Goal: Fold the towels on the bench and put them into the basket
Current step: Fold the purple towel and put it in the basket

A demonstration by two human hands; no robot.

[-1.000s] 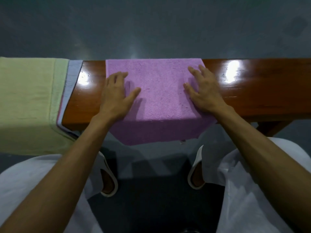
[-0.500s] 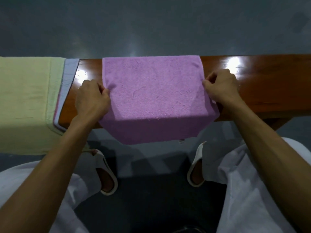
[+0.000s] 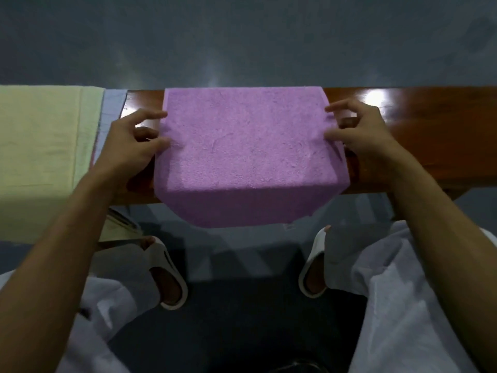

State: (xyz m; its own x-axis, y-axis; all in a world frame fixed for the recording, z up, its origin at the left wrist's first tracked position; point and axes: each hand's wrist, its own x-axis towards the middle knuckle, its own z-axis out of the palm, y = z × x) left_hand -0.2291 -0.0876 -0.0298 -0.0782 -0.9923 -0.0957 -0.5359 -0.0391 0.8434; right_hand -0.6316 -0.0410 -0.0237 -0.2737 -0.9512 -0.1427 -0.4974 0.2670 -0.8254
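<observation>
Far left: yellow-green towel (image 3: 40,146) draped over the end of the bench (image 3: 430,135), front part hanging past the near edge; a blue-grey towel (image 3: 114,109) shows as a narrow strip from under its right side. Next, left forearm comes up diagonally from bottom-left, wrist approx straight, left hand (image 3: 131,146) palm down over the wood just beside the left edge of the purple towel (image 3: 242,146). Index reaches fwd w/ tip on that edge, thumb tip presses the edge nearer the person, cloth dimpled there: a pinch on the edge. Other fingers curled under the palm, tips hidden. Centre: purple towel lies flat across the bench top, far edge level w/ the bench's far edge, near part hanging over the front, both lower corners angled inward. Right side: right hand (image 3: 360,135) mirrors the left, palm down, index tip & thumb tip pinching the towel's right edge, remaining fingers curled in btwn; edge looks slightly lifted by the thumb. Right forearm runs down to bottom-right. Beyond it the wood is glossy w/ a glare patch. Below the bench: white trousers (image 3: 403,305), left slipper (image 3: 158,255) & right slipper (image 3: 317,246) either side of the hanging flap, on a dark grey floor (image 3: 242,36).
</observation>
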